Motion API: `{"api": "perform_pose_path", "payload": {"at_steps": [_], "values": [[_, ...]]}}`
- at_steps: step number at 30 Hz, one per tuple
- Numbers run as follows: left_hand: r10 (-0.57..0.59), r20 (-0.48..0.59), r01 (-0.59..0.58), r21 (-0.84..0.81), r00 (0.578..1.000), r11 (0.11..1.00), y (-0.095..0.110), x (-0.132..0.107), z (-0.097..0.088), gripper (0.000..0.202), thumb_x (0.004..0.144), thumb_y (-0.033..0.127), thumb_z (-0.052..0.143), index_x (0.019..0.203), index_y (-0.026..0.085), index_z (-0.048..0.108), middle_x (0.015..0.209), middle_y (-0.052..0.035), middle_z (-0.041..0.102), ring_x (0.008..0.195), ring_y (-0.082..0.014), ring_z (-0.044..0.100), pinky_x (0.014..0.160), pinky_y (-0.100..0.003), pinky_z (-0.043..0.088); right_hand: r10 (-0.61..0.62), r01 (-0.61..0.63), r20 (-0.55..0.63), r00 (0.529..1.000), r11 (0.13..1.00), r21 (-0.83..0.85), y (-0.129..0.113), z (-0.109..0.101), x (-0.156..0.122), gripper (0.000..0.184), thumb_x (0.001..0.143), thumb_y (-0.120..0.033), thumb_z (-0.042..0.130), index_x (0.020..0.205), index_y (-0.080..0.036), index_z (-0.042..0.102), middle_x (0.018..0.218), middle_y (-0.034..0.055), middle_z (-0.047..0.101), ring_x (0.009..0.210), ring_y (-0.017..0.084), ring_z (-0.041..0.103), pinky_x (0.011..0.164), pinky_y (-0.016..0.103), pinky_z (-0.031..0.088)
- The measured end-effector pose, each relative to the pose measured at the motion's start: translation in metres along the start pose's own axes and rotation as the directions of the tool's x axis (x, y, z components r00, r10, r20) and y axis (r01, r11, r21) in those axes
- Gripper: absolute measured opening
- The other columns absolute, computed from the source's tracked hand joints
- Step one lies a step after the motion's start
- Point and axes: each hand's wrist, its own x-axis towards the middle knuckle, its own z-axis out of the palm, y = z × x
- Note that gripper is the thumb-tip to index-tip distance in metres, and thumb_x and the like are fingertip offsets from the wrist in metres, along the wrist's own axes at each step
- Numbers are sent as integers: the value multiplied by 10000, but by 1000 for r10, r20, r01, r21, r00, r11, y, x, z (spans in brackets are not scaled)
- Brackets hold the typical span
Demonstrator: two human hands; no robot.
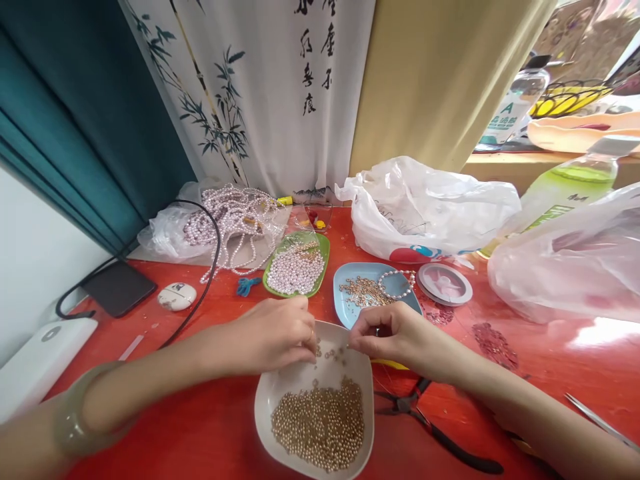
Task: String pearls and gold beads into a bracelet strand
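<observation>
My left hand (pixel 293 337) is over the far left rim of a white bowl (pixel 265 393), fingers pressed together in a pinch. What lies between its fingertips is hidden. Opposite it, my right hand (pixel 387 331) pinches thumb against forefinger at the bowl's far right rim, and I cannot make out what it holds. A heap of small gold beads (pixel 320 423) fills the near part of the bowl, with a few loose ones between my hands. Beyond my right hand is a blue dish (pixel 343 303) of gold pieces, with a pearl bead loop (pixel 400 293) lying over its edge.
Black-handled pliers (pixel 405 403) lie right of the bowl. A green tray (pixel 273 283) of pale pearl beads stands behind, near bead strands (pixel 225 213). A round spool (pixel 444 285), plastic bags (pixel 435 207), a mouse (pixel 177 297), a phone (pixel 120 288) and scissors (pixel 600 423) surround them.
</observation>
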Motion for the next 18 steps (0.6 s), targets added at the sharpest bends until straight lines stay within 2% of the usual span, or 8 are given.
{"api": "perform_pose_path", "payload": {"at_steps": [6,10,14,18], "values": [[-13,-24,11,-66,1000,998,-2,4,-11,144,786,219,522,789,234,665,762,6,651,762,-146,463,625,-249,322,17,-17,-21,1000,999,42,1,-6,-2,214,761,-275,506,655,-132,626,601,0,581,543,91,485,508,208,376],[20,-90,-27,-83,996,996,-8,10,-17,170,798,258,503,789,213,667,767,-10,647,764,-144,478,650,-249,343,11,-8,-54,998,999,40,5,-9,-5,237,774,-308,497,652,-144,617,617,0,587,565,100,498,523,218,390],[13,-192,-32,-96,981,995,-11,23,-23,187,804,259,486,834,199,661,791,-32,631,780,-145,493,675,-252,363,45,-45,-181,982,999,3,12,-17,-12,236,772,-337,499,687,-160,630,640,12,612,578,112,520,528,225,410],[-18,-269,-5,-85,963,996,-13,43,-24,182,789,222,488,861,203,653,784,-35,598,786,-144,502,689,-251,377,62,-74,-336,940,997,-23,22,-25,-20,268,774,-373,490,799,-162,652,720,50,646,623,137,561,548,240,443]]}}
